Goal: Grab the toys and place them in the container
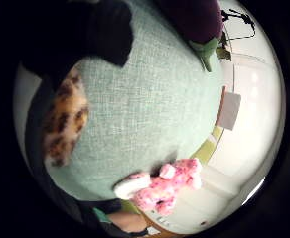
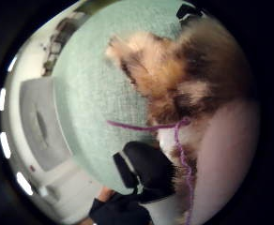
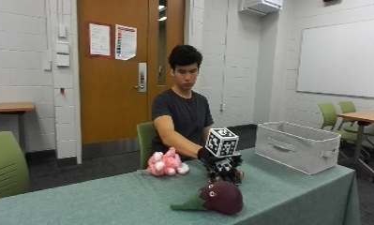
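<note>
Sitting across a green-clothed table [image 3: 99, 201] in a white-brick room, with an orange door behind. Closing the gloved right hand [image 3: 211, 157] around a spotted brown plush toy [image 2: 184, 79] on the cloth, near the table's middle; fingers [image 2: 146, 168] curling against its fur in the thumb-side palm view, though whether fully gripping yet is hard to tell. Trailing a purple string [image 2: 174, 140] from the toy, likely to snag if dragged. Waiting just beside the hand, toward the chair side: a pink plush toy [image 3: 166, 164]; lying nearer the camera: a purple eggplant toy [image 3: 214, 197] with a green stem. Standing well apart at the table's end: the grey fabric container [image 3: 295, 145], open-topped. Probably worth gathering the soft body fully before lifting, raising it clear of the cloth, then carrying over the container's rim before letting go.
</note>
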The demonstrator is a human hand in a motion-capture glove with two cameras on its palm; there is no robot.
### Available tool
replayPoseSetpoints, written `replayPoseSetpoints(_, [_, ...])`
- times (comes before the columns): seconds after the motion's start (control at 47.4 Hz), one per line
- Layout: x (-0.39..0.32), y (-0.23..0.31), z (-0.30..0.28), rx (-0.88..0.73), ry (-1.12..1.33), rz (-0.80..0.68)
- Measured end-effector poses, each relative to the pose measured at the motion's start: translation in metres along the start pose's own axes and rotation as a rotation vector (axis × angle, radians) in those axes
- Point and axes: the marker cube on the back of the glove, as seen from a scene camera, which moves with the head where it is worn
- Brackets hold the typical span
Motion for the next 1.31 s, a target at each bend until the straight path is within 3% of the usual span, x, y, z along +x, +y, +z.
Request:
replayPoseSetpoints(0.443, [0.026, 0.006, -0.031, 0.147, -0.052, 0.051])
replayPoseSetpoints(0.569, [0.029, 0.008, -0.077, 0.224, -0.098, 0.04])
replayPoseSetpoints(0.738, [0.0, 0.016, -0.18, 0.328, -0.145, -0.03])
replayPoseSetpoints(1.033, [-0.153, 0.062, -0.327, 0.543, -0.134, -0.257])
replayPoseSetpoints(1.181, [-0.329, 0.115, -0.362, 0.602, -0.171, -0.681])
replayPoseSetpoints(1.307, [-0.412, 0.118, -0.358, 0.531, -0.286, -0.677])
